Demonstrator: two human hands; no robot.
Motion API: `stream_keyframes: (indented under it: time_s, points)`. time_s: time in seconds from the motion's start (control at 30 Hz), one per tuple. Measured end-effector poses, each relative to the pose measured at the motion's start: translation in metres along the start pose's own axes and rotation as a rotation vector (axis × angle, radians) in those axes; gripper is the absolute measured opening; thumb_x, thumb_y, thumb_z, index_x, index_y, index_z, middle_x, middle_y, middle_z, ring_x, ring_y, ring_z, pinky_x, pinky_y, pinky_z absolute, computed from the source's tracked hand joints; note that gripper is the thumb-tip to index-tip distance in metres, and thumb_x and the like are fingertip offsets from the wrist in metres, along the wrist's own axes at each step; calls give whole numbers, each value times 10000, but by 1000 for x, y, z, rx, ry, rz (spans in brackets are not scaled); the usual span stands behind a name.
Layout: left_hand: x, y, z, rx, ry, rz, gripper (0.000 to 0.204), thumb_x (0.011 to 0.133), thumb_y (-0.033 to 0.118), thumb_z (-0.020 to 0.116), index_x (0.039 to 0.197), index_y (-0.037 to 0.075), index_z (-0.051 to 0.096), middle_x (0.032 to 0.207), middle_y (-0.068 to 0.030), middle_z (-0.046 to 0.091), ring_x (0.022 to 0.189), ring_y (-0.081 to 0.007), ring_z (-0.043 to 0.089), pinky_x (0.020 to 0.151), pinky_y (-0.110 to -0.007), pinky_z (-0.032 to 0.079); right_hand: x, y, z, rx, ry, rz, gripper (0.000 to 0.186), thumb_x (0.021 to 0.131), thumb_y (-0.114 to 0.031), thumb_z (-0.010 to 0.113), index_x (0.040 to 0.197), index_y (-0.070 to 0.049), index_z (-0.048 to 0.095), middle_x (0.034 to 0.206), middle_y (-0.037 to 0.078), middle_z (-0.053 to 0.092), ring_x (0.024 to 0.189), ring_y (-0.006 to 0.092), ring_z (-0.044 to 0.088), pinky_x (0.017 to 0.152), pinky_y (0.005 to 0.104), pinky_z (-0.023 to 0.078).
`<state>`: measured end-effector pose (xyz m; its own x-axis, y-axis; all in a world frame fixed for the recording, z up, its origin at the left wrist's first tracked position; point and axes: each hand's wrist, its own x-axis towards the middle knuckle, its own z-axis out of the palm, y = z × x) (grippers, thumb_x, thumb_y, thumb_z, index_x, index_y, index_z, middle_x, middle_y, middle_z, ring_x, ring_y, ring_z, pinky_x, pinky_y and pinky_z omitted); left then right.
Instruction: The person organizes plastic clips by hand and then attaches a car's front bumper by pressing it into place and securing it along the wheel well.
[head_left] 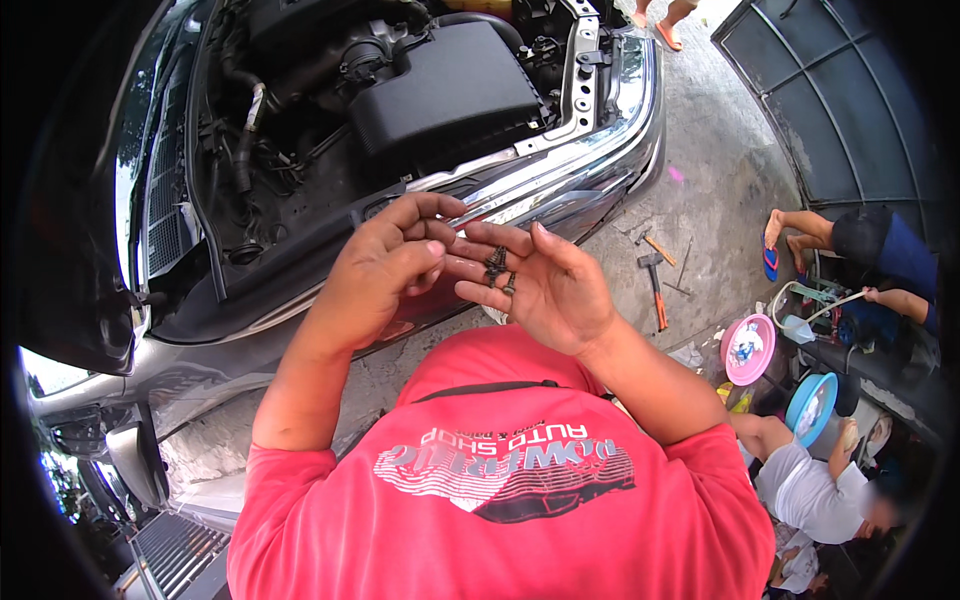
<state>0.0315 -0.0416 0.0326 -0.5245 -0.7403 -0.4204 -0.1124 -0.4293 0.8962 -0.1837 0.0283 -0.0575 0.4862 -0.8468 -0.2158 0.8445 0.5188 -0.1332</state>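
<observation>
My right hand [545, 285] is held palm up in front of my chest, with several small dark screws [497, 268] lying on its fingers. My left hand [385, 262] is curled beside it, its fingertips touching the right hand's fingers close to the screws. Both hands hover over the front edge of a silver car [560, 185] whose hood is up. I wear a red shirt [500, 500].
The open engine bay shows a black air box [445, 95] and hoses. A hammer [655, 285] and other tools lie on the concrete to the right. Pink [748, 350] and blue [810, 408] basins stand further right, where other people sit and crouch.
</observation>
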Motion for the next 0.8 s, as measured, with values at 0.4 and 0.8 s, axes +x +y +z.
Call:
stream_keyframes:
  time_s: [0.4, 0.8]
  points:
    - [3, -32, 33, 298, -59, 407, 671, 983, -110, 470, 1625, 14, 318, 1623, -180, 456, 1493, -281, 503, 1043, -327, 559, -4, 2, -11, 43, -32, -29, 627, 1118, -468, 429, 1486, 32, 516, 1396, 142, 627, 1327, 259, 598, 1187, 485, 444]
    - [6, -21, 29, 905, 58, 610, 1002, 797, 19, 703, 1687, 56, 243, 1696, -244, 352, 1572, -444, 346, 1300, -555, 211, -8, -5, -5, 63, -33, -30, 701, 1107, -477, 445, 1513, 94, 445, 1523, 252, 543, 1453, 379, 514, 1211, 509, 433]
